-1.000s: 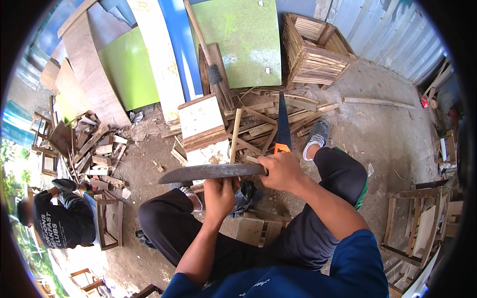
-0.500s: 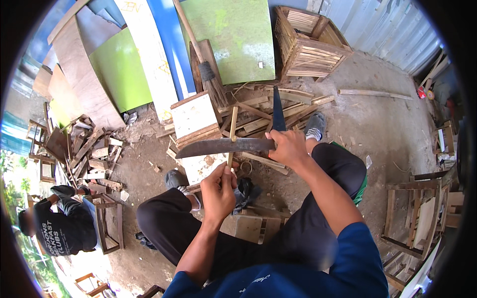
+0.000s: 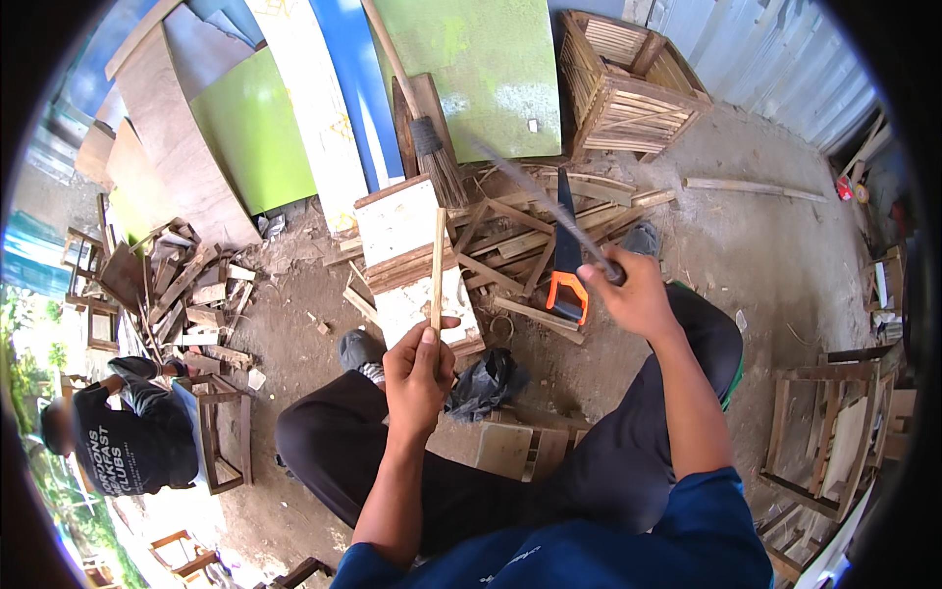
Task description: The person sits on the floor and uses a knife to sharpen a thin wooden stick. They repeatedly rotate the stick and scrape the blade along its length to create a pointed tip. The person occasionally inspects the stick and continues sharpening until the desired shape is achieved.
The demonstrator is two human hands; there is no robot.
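Upright between the fingers and thumb of my left hand (image 3: 415,378) stands a thin wooden strip (image 3: 438,260). Its lower end is hidden in the grip. My right hand (image 3: 638,294) is closed around the handle of a machete (image 3: 554,204). The blade, seen nearly edge-on and smeared by motion, slants up and left, apart from the strip. Beyond the left hand is a white-faced wooden block (image 3: 397,218) with brown wood bands. A hand saw (image 3: 567,257) with an orange handle lies on the wood scraps, left of my right hand.
Long wood offcuts (image 3: 520,236) lie ahead, near a broom (image 3: 432,157). A black plastic bag (image 3: 486,383) sits between my legs. Scrap wood (image 3: 186,294) is heaped at left, near a seated person (image 3: 128,432). A slatted crate (image 3: 633,93) stands far right.
The machete has lifted off the strip and swung up and right with my right hand. My left hand still grips the strip. The saw's orange handle has come into sight.
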